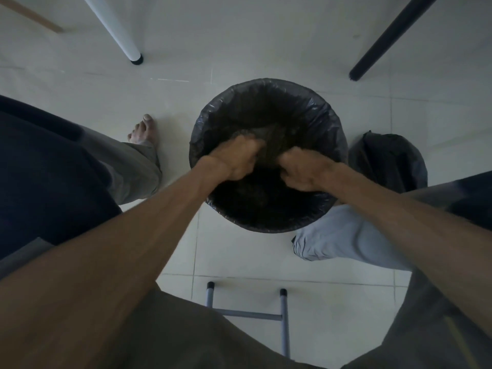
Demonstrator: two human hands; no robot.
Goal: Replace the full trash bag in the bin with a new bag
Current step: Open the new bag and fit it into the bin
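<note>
Two hands, left hand and right hand, reach into the bin, each grip apparently clamped on the new bag's dark plastic to seat it, while the full bag sits beside on the floor.

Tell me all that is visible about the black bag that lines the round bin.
The bin liner is thin, glossy black plastic, wrinkled, its edge folded over the rim of the round bin all the way around. Its inside is dark and looks slack. The left hand and the right hand reach inside with curled fingers, apparently gripping bunched plastic near the middle. The bin stands upright on pale floor tiles.
</note>
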